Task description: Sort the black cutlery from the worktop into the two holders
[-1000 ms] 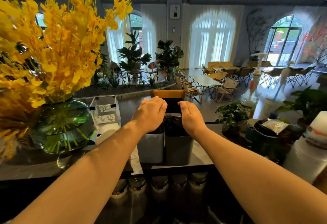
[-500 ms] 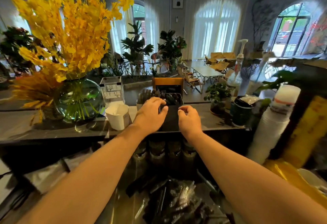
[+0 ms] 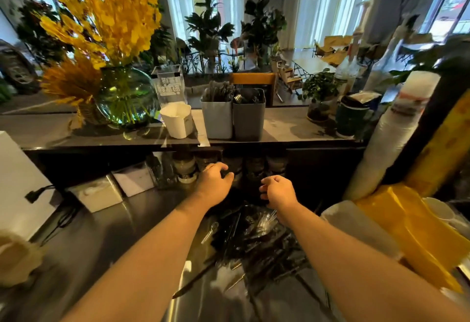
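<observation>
1. Black cutlery lay heaped on the steel worktop, just below both hands
2. Left hand and right hand hovered loosely curled, holding nothing
3. Light grey holder and dark grey holder stood touching on the upper shelf, both holding cutlery

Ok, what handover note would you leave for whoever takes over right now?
Left hand: loosely curled, empty, above the pile of black cutlery on the steel worktop.
Right hand: same, empty.
Light grey holder and dark grey holder: side by side on the upper shelf.
Done: some cutlery in each.
Left: sort the pile.
</observation>
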Demonstrator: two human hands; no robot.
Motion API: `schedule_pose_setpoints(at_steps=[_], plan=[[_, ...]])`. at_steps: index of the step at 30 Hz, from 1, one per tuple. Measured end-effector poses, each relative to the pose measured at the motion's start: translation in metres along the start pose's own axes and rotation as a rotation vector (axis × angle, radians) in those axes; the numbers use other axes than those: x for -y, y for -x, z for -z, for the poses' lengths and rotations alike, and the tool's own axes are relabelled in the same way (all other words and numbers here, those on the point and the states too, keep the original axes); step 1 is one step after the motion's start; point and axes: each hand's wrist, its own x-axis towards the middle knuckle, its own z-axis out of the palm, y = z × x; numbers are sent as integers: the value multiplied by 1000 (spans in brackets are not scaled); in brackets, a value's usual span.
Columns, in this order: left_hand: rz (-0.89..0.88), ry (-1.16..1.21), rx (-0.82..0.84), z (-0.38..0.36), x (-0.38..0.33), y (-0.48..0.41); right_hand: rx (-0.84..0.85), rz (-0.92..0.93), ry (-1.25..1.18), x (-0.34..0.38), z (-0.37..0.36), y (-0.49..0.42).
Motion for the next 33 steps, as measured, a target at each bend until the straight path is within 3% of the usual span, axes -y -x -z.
schedule_pose_setpoints(at_steps=[9,20,25,33], plan=[[305,-189,201,-37,85,11,127,-364,38,-89,-3,-3],[477,-204,336,-78,152,-59,106,-441,92,-105,-61,-75],[484,-301,320,-101,179,-97,169,-565,183,-134,-92,-102],[483,-352,444,-135,197,-134,141,-673,40,-168,-115,-124]])
